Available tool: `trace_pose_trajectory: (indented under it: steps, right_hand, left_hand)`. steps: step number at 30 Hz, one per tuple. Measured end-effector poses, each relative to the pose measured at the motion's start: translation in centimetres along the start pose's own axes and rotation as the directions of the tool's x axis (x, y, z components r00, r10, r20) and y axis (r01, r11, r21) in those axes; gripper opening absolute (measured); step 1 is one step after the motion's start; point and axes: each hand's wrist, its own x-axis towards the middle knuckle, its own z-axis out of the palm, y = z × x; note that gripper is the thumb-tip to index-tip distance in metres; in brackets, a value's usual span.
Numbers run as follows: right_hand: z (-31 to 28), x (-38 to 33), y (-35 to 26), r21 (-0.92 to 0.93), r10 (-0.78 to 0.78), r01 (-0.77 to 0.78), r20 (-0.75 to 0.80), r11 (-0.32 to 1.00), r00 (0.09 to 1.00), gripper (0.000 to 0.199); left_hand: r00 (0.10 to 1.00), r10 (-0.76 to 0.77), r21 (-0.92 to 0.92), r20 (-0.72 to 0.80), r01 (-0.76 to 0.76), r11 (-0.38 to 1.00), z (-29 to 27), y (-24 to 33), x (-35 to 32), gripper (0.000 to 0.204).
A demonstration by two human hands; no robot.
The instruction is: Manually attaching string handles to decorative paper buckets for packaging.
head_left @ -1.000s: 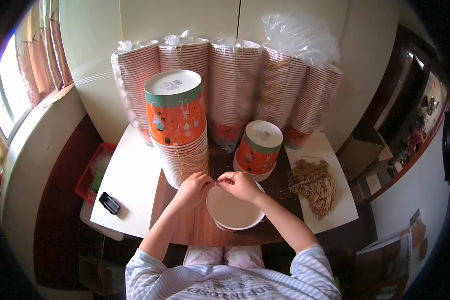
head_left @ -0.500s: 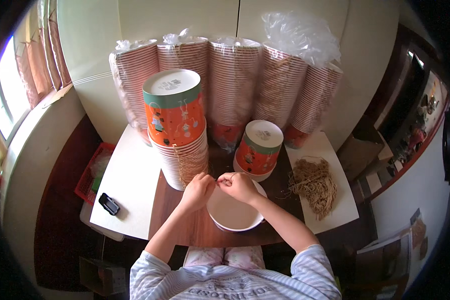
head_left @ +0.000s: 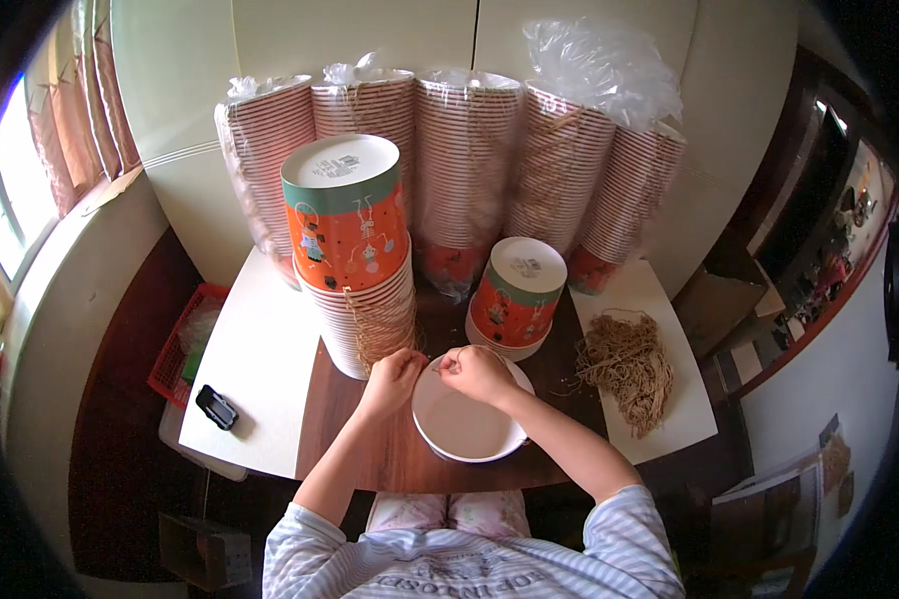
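An empty paper bucket (head_left: 469, 424) with a white inside stands before me, its mouth facing up. At its far left rim my left hand (head_left: 395, 377) is closed in a pinch, just outside the wall. My right hand (head_left: 475, 374) pinches over the far rim, its fingertips inside the mouth. What either pinch holds is too small to make out. Beside my left hand rises a tall stack of upturned buckets (head_left: 345, 235), orange and green on top. Thin tan cords (head_left: 378, 329) hang down that stack's side.
A shorter upturned bucket stack (head_left: 517, 299) stands behind my right hand. A tangled heap of tan cord (head_left: 629, 369) lies on the right white panel. Tall plastic-wrapped bucket stacks (head_left: 464, 180) line the back. A small black tray (head_left: 217, 407) and red basket (head_left: 185, 339) are left.
My hands have drawn apart from meeting at the far rim. The right hand moved slightly right over the bucket's mouth, the left slightly left.
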Motion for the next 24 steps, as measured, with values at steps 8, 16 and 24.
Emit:
trace_pose_trajectory:
  steps: [8,16,24]
  right_hand:
    - [0.1,0.0,-0.4,-0.002,-0.006,0.006,-0.025,1.000,1.000,0.017]
    - [0.1,0.1,-0.7,0.042,0.022,-0.022,0.015,0.999,1.000,0.018]
    - [-0.6,0.1,-0.8,0.028,-0.083,0.080,0.144,0.996,0.986,0.019]
  left_hand:
    - [0.993,0.066,0.026,0.099,-0.068,0.997,-0.1,-1.7,0.2,0.015]
    - [0.965,0.146,0.116,0.216,-0.174,0.978,-1.2,0.4,0.3,0.018]
    - [0.913,0.268,0.271,0.309,-0.354,0.895,-1.8,0.8,-0.9,0.011]
